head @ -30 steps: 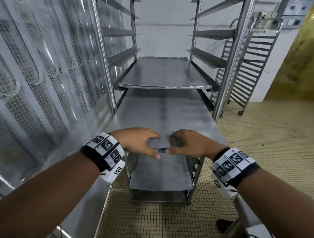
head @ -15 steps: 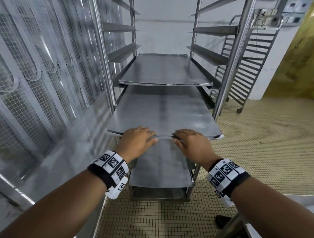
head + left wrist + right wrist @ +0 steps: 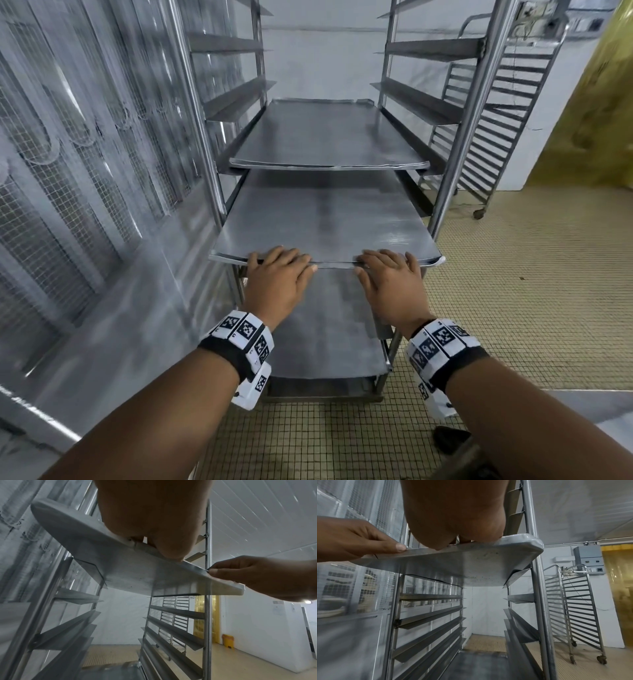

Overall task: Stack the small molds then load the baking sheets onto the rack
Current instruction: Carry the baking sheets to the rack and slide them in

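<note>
The head camera looks forward and down from above the forearms, straight into the open front of the rack, with the tiled floor to the right. Each wrist camera sits low, under its own palm, very close to the near edge of the baking sheet and tilted up at its underside. The left wrist view catches the right hand across the edge; the right wrist view catches the left hand. All three share that sheet edge and the rack's runners.
</note>
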